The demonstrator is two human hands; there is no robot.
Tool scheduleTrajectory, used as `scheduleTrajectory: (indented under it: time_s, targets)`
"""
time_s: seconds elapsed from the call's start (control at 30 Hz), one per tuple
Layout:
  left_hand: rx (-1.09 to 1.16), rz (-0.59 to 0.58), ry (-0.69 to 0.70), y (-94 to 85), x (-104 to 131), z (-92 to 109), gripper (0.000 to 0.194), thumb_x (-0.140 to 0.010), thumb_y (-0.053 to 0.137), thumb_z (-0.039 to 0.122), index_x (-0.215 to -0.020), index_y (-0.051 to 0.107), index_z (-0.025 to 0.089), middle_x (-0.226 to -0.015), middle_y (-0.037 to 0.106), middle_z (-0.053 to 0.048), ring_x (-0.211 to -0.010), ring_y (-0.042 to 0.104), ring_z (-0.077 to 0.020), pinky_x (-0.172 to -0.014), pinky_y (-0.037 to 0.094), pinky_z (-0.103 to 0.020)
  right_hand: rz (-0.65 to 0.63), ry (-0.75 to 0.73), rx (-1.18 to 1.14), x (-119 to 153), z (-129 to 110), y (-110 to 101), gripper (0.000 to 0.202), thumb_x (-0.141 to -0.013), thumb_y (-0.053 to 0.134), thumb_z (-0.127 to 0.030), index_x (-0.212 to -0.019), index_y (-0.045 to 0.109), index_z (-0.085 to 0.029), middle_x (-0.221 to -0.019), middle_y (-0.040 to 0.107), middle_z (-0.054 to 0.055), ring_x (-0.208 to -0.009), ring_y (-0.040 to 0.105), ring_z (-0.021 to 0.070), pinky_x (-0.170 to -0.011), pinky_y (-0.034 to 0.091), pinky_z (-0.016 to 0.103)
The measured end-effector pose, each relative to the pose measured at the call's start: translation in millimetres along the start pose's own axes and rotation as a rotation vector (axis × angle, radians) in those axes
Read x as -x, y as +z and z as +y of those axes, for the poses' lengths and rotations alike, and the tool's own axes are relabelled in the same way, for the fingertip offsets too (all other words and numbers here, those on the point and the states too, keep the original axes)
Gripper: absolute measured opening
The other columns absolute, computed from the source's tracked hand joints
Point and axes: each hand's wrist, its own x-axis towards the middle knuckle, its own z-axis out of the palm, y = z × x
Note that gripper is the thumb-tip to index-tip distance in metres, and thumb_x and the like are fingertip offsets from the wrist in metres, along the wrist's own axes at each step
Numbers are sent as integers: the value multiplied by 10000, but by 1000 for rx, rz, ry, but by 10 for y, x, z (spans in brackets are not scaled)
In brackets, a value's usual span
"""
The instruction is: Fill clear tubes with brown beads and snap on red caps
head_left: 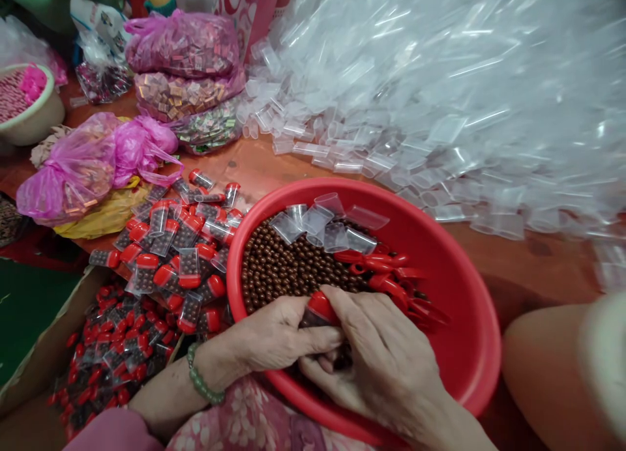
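Note:
My left hand (276, 330), wearing a green bead bracelet (201, 379) on the wrist, is closed around a small clear tube with a red cap (321, 306). Dark contents show through its wall. My right hand (386, 347) is closed on the same tube, its fingers against the red cap; the tube's lower part is hidden by my fingers. Both hands are over the near side of a red basin (469, 360). Brown round balls (288, 262) fill its left side, with empty clear tubes (315, 221) lying on top. Red plastic caps (386, 272) lie to their right.
Filled red-capped tubes (188, 255) are heaped left of the basin, with more in a box (112, 347) below. A large pile of clear tubes (440, 112) covers the back right. Pink bags (186, 43) and a white bowl (46, 112) stand back left.

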Motion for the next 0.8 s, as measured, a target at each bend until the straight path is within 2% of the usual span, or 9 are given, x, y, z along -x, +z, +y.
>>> scheduleTrajectory:
  time_s: [0.1,0.17,0.23,0.37,0.4,0.5,0.57,0.67,0.8]
  targets:
    - [8,-21,-10,-7,-8,-29,529,-622,784,610,-596,547,137,-579,526,27,-551,478,-69,-552,382,-204,16,-1,8,32,-15,14,631,-767,627,-291,-1312,449,-29,-824,658,159,-707,621,279,-621,518,407]
    - [25,-30,0,-18,-13,-50,544,-625,772,629,-590,555,131,-582,533,21,-545,474,-66,-555,378,-207,16,29,-27,47,-23,20,631,-784,619,-295,-1342,431,-67,-850,662,146,-708,627,269,-619,525,398]
    - [52,-16,18,-29,-14,-62,544,-648,753,634,-596,559,128,-595,536,14,-552,476,-69,-566,383,-211,-24,125,-112,56,-23,8,611,-819,608,-321,-1366,417,-126,-921,664,137,-761,645,266,-632,542,390]
    - [1,-6,77,-36,-4,-38,498,-694,737,601,-647,561,137,-618,506,31,-558,432,-61,-555,354,-205,-139,306,-379,48,15,-83,589,-847,634,-486,-1331,485,-187,-1086,663,144,-964,664,284,-739,584,389]
    - [-12,-19,78,-36,-1,-26,492,-684,744,601,-674,566,143,-621,505,37,-554,430,-61,-551,352,-205,-133,334,-442,38,30,-111,505,-870,620,-458,-1300,524,-210,-1083,676,126,-963,671,268,-749,586,372]
    - [-25,-91,27,-39,4,2,458,-664,768,565,-720,564,159,-608,517,46,-535,454,-70,-543,371,-212,-57,427,-603,-10,62,-166,212,-924,556,-227,-1108,652,-269,-931,720,51,-821,689,202,-690,583,305]
    - [-61,-125,13,-37,3,7,347,-701,767,445,-704,569,160,-587,509,54,-526,439,-67,-547,375,-210,-36,466,-687,-40,60,-174,183,-899,574,-159,-989,687,-272,-833,719,23,-732,677,180,-639,575,279]
    - [-113,-81,23,-15,-3,-1,162,-698,749,259,-729,628,155,-646,551,49,-602,474,-80,-618,415,-213,-46,467,-736,-60,34,-167,173,-868,616,-142,-968,691,-262,-822,718,15,-721,675,171,-626,569,265]
    - [-257,23,21,24,-15,-14,159,-662,770,217,-786,694,154,-737,611,34,-684,518,-111,-683,452,-232,-79,437,-720,-66,2,-195,193,-860,614,-111,-968,684,-255,-824,713,16,-723,678,173,-620,565,269]
